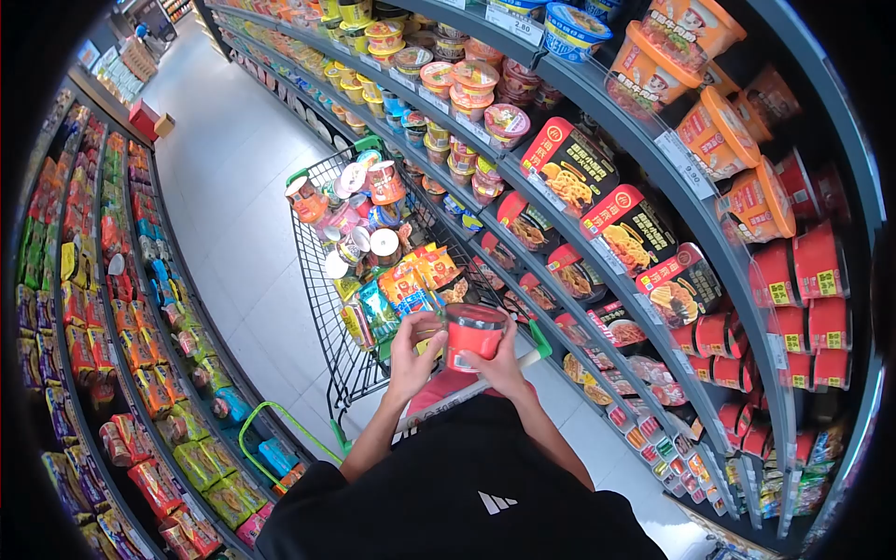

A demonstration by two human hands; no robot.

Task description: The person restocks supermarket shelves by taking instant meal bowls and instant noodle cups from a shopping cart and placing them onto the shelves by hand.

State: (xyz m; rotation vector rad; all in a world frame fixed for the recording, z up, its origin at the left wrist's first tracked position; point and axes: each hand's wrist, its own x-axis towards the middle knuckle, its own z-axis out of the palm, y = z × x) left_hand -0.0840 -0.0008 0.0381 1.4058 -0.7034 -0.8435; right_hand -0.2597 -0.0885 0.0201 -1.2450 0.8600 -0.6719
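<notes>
Gripping a red tub [474, 338] with a dark lid in the right hand [505, 362], bending the thumb across the lower front and curling the fingers around the side. Holding the tub nearly upright in front of the body, over the near end of a loaded wire shopping cart [315, 273]. Poising the left hand [411, 359] just beside the tub's opposite side, curving thumb and fingers while spreading them apart, leaving any contact with the tub impossible to tell. Standing at the cart in a supermarket aisle, wearing a black shirt [401, 504] with a white striped logo [497, 502]. Facing a heap of instant-noodle cups [384, 183] toward the cart's far end, with orange bags [411, 277] and a teal bag [375, 313] lying nearer. Working alongside a curving bank of shelves on the right, stocking red-and-black noodle boxes [571, 168], orange noodle cups [756, 201] and stacked red tubs [826, 266] behind price labels [684, 164]. Having rows of bagged goods [149, 387] on the left, across pale floor tiles [219, 177].
</notes>
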